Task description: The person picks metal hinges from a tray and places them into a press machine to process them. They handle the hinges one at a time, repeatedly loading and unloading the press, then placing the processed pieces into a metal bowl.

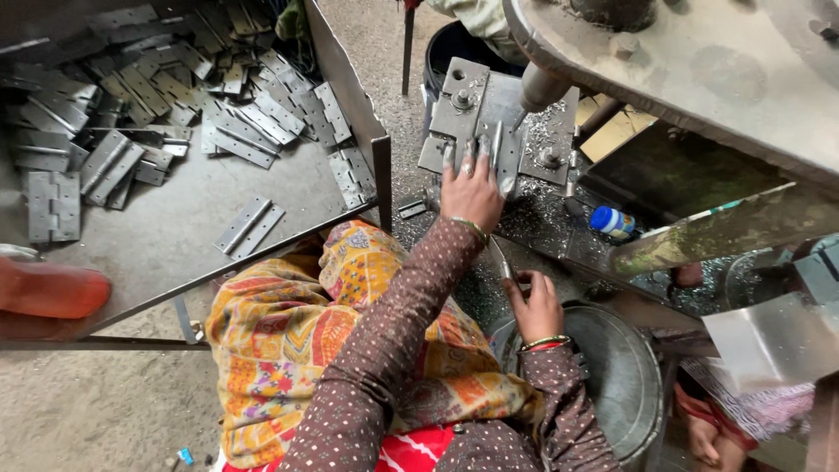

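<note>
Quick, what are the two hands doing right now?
Left hand: open, fingers spread flat, pressing a metal hinge piece on the machine plate.
Right hand: closed around a thin metal lever.

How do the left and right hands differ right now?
The left hand is stretched forward, fingers spread flat on a hinge on the machine bed; the right hand is drawn back near the lap, curled around a thin metal piece. The left sits under the drill spindle; the right is over the metal basin. Both wrists wear bangles, and both sleeves are dotted brown.
</note>
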